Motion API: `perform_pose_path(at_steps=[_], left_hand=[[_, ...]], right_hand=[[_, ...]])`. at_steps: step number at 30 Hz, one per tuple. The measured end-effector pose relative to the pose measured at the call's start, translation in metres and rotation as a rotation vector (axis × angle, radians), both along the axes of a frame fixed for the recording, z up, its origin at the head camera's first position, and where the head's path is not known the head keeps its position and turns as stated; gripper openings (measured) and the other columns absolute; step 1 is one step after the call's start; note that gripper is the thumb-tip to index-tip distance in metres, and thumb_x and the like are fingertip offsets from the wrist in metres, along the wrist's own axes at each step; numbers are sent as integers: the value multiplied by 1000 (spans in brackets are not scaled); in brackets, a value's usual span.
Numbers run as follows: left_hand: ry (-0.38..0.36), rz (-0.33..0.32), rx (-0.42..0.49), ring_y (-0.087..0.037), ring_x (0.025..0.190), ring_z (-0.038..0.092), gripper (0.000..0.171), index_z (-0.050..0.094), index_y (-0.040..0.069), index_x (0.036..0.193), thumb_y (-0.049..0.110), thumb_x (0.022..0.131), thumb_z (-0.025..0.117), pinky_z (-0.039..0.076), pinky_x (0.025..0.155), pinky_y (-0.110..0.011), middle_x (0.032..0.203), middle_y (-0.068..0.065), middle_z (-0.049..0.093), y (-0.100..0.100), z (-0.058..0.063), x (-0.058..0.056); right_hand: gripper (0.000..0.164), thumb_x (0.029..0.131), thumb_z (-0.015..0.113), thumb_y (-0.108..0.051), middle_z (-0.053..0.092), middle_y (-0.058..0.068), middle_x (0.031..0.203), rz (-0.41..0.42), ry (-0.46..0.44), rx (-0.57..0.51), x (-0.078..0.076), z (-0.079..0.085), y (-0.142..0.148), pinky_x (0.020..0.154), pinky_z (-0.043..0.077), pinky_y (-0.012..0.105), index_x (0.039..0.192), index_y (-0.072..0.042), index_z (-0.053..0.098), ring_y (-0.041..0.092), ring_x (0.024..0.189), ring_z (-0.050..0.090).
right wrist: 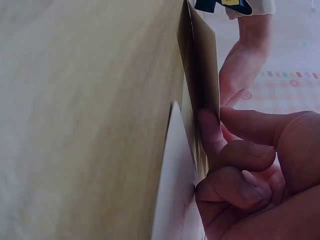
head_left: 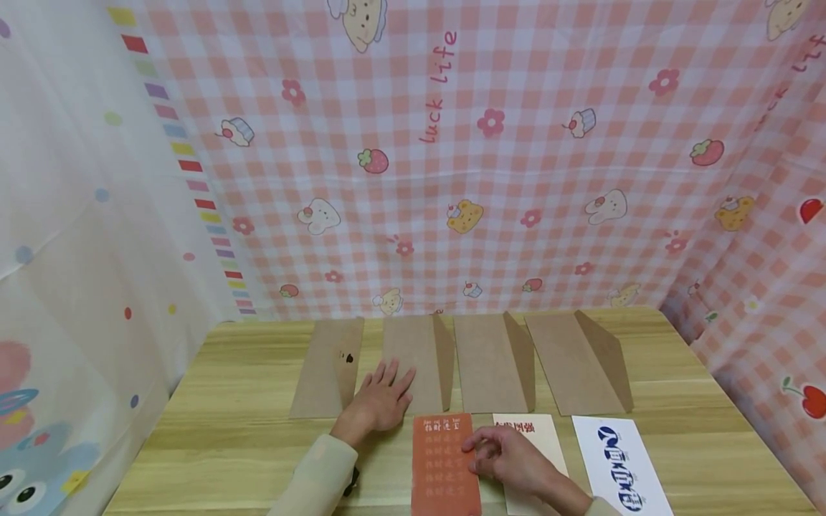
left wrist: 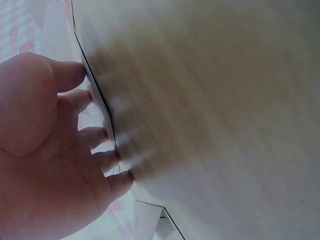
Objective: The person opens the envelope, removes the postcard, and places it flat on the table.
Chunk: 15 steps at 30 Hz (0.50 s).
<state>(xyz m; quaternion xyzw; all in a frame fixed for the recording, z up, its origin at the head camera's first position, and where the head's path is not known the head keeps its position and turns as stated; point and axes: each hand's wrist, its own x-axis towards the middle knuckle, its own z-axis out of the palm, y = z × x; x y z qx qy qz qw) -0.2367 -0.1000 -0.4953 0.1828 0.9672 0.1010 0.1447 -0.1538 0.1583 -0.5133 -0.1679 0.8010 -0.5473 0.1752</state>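
My right hand (head_left: 513, 462) pinches the right edge of an orange-red card (head_left: 442, 469) printed with white characters. In the right wrist view, that card (right wrist: 206, 57) is edge-on, tilted up off the table between thumb and index finger. Beneath the same hand lies a cream card (head_left: 545, 448) with red characters, partly covered. My left hand (head_left: 381, 403), fingers spread, rests palm down at the lower left of the second brown paper envelope (head_left: 413, 344), whose flap opens to the right. The left wrist view shows the straight fingers (left wrist: 117, 185) touching down.
A brown envelope (head_left: 323, 373) with a small dark mark stands first in the row at the left. Two more open-flapped envelopes, one mid-right (head_left: 484, 365) and one far right (head_left: 561, 365), follow. A white card (head_left: 622, 466) with blue characters lies front right. Patterned cloth (head_left: 452, 165) borders the wooden table.
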Motion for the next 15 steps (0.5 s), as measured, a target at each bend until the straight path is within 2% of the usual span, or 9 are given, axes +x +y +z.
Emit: perform_pose_path(at_steps=[15], left_hand=[[-1,-1,1,-38,151,12,53,30,18,157,32,107,37,18,119,-56,165,-17,16,0,0,0]], right_hand=[[18,82,77,-3,71,8,70,-24,-23,37,0,3,0,52,36,19,98,-4,71,5,61,56]])
